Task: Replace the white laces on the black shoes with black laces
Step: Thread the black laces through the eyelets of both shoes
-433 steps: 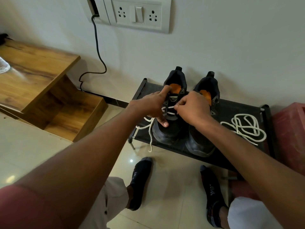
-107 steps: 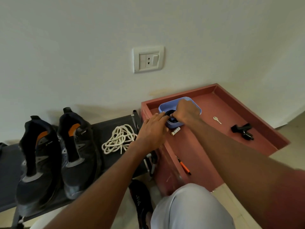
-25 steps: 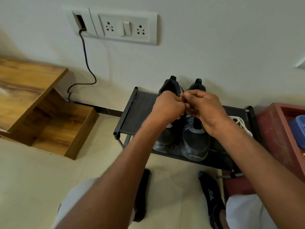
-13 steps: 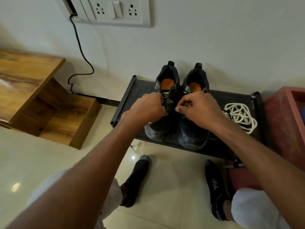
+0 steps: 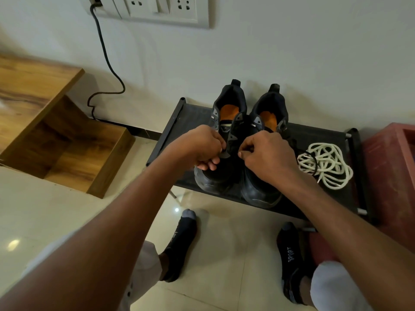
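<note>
From the head camera: both shoes stand on the rack stripped of white, and the white laces lie heaped just right of them. That half looks done; the relacing seems barely begun. The left hand and right hand curl over the left shoe's lowest eyelets, pinching something dark, likely a black lace, though I cannot tell. Tiled floor, pale wall with sockets, wooden unit left, red box right.

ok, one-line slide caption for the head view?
Both hands work at the left black shoe on the rack; white laces lie beside.
</note>
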{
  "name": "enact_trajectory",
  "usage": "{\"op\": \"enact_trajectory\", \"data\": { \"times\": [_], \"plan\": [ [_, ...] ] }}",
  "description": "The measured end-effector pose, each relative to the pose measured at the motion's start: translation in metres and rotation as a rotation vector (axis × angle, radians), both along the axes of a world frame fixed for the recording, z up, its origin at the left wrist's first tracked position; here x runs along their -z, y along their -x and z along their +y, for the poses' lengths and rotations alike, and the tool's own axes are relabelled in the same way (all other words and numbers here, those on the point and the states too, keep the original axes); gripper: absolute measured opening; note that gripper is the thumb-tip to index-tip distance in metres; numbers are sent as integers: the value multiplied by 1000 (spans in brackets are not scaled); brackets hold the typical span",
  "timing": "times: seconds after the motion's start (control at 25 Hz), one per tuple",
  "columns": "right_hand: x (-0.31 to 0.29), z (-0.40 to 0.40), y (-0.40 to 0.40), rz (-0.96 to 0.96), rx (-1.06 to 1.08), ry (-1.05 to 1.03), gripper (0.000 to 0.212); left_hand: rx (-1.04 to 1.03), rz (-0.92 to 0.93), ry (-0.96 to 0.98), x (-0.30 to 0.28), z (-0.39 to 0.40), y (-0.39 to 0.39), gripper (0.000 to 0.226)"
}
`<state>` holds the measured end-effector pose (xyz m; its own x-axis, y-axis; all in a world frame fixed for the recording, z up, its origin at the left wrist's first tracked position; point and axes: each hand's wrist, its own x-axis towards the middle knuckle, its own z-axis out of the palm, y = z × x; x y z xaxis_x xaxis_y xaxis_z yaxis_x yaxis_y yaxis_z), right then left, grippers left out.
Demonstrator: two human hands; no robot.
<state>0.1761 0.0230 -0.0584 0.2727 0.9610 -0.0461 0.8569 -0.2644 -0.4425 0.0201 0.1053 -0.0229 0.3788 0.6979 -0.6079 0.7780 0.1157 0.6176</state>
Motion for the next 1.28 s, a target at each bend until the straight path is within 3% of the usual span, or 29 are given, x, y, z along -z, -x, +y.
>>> {"op": "enact_trajectory", "data": {
  "times": [0.24, 0.6, 0.76, 0.96, 1.28],
  "plan": [
    [0, 4, 5, -57, 34, 13, 11, -34, 15, -3, -5, 5, -3, 24],
    [-5, 12, 8, 25, 25, 17, 16, 25, 91, 7, -8, 9, -5, 25],
    [-3, 16, 9, 141, 92, -37, 19, 5, 65, 27, -3, 12, -1, 35],
    [-5, 18, 4, 293, 149, -8, 13, -13, 39, 58, -4, 12, 0, 29],
    [-10, 11, 14, 73, 14, -33, 6, -28, 30, 89, -4, 11, -1, 20]
  ]
}}
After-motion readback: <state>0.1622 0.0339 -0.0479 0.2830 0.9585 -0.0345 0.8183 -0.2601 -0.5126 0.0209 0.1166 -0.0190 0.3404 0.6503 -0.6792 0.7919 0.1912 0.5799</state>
